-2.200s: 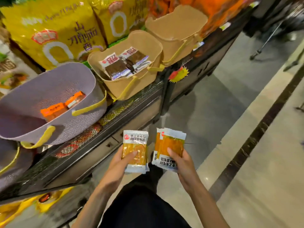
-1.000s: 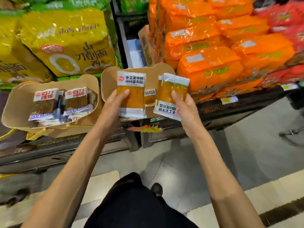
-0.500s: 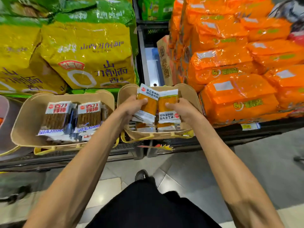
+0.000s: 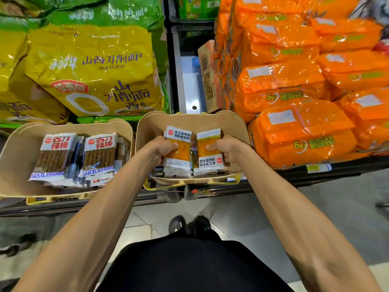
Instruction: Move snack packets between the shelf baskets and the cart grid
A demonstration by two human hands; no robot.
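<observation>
Both my hands are inside a tan basket [image 4: 231, 123] on the shelf edge. My left hand [image 4: 160, 148] grips an orange snack packet [image 4: 179, 148] with a white top label. My right hand [image 4: 225, 148] grips another orange snack packet [image 4: 209, 152], turned upside down, with more packets under it. The two packets lie side by side, low over other packets of the same kind in the basket. To the left a second tan basket [image 4: 14, 144] holds brown stick-snack packets [image 4: 56, 154]. The cart grid is out of view.
Big yellow noodle bags [image 4: 92, 70] are stacked behind the left basket, big orange bags [image 4: 294, 127] right of the basket I reach into. A metal shelf post [image 4: 189, 85] stands between them. The grey tiled floor and my black shoes [image 4: 189, 225] lie below the shelf edge.
I turned from the aisle to the shelf and carried both packets up and forward. In the last half second my hands sank deeper into the right tan basket.
</observation>
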